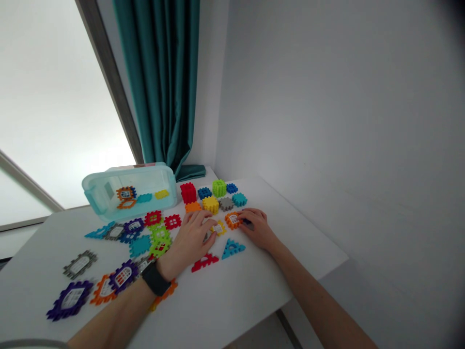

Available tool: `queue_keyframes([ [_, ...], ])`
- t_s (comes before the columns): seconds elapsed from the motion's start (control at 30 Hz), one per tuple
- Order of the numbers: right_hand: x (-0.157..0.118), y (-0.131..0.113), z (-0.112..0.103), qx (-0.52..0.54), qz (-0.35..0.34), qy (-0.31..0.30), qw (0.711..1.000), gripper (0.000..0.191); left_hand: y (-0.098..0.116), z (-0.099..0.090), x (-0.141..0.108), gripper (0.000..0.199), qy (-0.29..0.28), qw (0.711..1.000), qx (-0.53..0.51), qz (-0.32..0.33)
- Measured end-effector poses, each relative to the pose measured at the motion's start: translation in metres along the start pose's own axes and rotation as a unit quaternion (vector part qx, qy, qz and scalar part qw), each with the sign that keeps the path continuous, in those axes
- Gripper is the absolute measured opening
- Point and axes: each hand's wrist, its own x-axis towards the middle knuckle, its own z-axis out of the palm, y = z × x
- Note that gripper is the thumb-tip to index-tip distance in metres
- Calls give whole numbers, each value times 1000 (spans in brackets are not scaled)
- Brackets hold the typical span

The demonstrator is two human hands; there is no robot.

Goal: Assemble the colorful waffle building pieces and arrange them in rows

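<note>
While touching the orange window tile (pixel 231 220) at 9 o'clock from the nearer, half-curled right hand (pixel 257 227), holds the left hand (pixel 194 232) bent at the yellow window tile (pixel 219 228); cannot tell whether gripping either.

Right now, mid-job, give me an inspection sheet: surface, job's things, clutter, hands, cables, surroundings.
Surface: white tabletop, carrying interlocking plastic pieces.
Job's things: orange window tile and yellow window tile near the hands; red stack, yellow stack and lime stack beyond.
Clutter: purple window tile among others at left; translucent bin containing several pieces.
Hands: left hand, black wristwatch on its wrist, beside the yellow window tile; right hand at the orange window tile; grips unclear.
Cables: none identifiable; grey curved strip at lower left, nature unclear.
Surroundings: teal curtain, bright panel, plain wall.
</note>
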Motion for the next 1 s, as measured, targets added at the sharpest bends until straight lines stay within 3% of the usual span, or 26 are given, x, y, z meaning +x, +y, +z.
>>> queue_keyframes([
  [0.37,0,-4,-2,11,-1,19,1000,20,1,-2,0,20,-8,1000,1,-9],
  [0.53,-3,-15,-5,18,-36,44,998,20,0,-1,-1,20,-18,1000,2,2],
  [0.8,-3,-57,-7,-10,-140,43,989,24,-3,-8,-4,21,-42,999,9,13],
  [1.0,6,-96,-1,-8,-184,20,983,27,-17,-28,-26,29,-26,999,21,13],
])
